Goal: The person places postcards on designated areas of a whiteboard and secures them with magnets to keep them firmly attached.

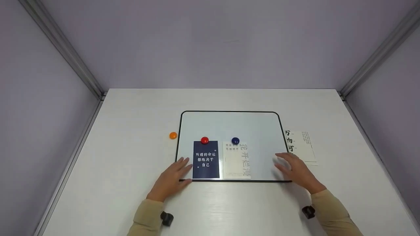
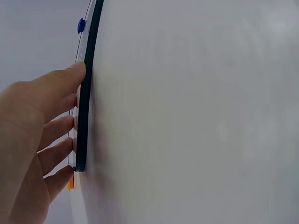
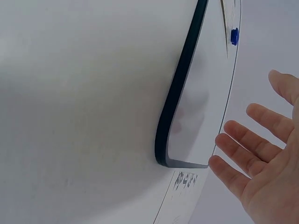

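Note:
A whiteboard [image 1: 210,126] with a thin black frame lies flat on the table. My left hand [image 1: 171,178] rests on its near left corner, fingers spread over the surface; in the left wrist view the thumb touches the dark frame edge [image 2: 83,121]. Over the near right corner hovers my right hand [image 1: 297,170], fingers spread and holding nothing. On the board, a dark blue card [image 1: 206,168] with white characters has a red round magnet [image 1: 204,140] at its top edge. Beside it, a white card [image 1: 234,164] has a dark blue magnet [image 1: 235,141] at its top.
An orange magnet [image 1: 173,135] lies on the table [image 1: 131,147] just left of the board. Another white printed card [image 1: 303,147] lies by the board's right edge, partly covered by it. Pale walls [image 1: 210,46] enclose the table at the back and sides.

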Action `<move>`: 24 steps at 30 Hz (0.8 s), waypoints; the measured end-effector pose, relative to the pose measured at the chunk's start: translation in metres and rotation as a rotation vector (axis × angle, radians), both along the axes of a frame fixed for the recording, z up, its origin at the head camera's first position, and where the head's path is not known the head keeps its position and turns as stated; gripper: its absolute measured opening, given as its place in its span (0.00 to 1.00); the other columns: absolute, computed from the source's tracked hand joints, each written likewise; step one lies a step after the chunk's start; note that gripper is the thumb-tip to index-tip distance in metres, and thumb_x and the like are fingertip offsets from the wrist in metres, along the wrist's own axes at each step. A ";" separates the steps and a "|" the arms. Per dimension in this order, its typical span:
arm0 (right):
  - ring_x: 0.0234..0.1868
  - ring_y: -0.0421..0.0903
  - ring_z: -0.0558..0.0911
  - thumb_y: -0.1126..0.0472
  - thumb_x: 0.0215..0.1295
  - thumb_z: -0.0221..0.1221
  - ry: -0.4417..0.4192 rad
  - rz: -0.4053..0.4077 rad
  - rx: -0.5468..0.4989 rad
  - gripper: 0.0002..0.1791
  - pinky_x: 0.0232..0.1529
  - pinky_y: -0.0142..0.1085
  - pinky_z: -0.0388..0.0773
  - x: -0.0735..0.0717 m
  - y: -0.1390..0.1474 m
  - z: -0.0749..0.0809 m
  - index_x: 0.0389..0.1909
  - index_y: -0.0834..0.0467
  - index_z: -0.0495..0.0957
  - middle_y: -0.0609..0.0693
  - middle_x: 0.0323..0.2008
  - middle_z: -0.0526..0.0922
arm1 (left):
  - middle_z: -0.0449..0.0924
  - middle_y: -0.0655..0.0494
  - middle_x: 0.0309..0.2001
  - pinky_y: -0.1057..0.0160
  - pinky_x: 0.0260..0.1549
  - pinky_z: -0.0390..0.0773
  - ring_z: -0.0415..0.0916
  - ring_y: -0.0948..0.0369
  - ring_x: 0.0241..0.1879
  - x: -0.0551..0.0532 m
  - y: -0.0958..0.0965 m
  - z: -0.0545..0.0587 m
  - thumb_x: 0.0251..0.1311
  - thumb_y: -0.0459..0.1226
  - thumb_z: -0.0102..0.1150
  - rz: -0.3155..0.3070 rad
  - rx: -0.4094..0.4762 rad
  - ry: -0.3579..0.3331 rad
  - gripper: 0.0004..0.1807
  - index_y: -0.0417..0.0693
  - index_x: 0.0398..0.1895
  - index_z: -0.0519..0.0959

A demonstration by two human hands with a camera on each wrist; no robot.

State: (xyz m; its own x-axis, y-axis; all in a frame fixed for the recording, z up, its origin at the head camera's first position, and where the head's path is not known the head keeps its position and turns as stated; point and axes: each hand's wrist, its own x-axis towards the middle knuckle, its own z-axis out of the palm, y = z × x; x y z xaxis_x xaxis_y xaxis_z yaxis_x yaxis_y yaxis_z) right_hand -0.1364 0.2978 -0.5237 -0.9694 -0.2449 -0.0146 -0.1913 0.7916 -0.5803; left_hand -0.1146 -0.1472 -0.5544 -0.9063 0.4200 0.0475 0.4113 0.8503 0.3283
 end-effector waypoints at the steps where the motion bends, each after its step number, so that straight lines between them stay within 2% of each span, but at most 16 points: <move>1: 0.65 0.63 0.72 0.54 0.68 0.57 -0.006 -0.005 -0.001 0.25 0.64 0.59 0.70 0.000 0.001 0.001 0.61 0.63 0.72 0.63 0.61 0.75 | 0.66 0.53 0.71 0.51 0.69 0.68 0.63 0.52 0.72 0.000 0.000 0.000 0.62 0.50 0.59 0.000 0.000 -0.005 0.29 0.52 0.65 0.72; 17: 0.65 0.66 0.70 0.53 0.70 0.54 -0.047 -0.096 -0.004 0.26 0.64 0.61 0.69 -0.006 0.023 0.008 0.63 0.65 0.70 0.66 0.61 0.74 | 0.63 0.54 0.73 0.49 0.71 0.65 0.60 0.52 0.74 0.001 0.001 0.002 0.63 0.51 0.57 0.028 0.017 -0.072 0.30 0.53 0.67 0.70; 24: 0.57 0.65 0.77 0.57 0.69 0.56 0.000 -0.179 -0.020 0.23 0.57 0.58 0.76 -0.008 0.036 0.003 0.59 0.68 0.72 0.68 0.57 0.77 | 0.66 0.52 0.71 0.49 0.69 0.67 0.62 0.50 0.72 -0.001 0.001 0.002 0.61 0.48 0.60 0.017 0.042 -0.039 0.29 0.50 0.65 0.72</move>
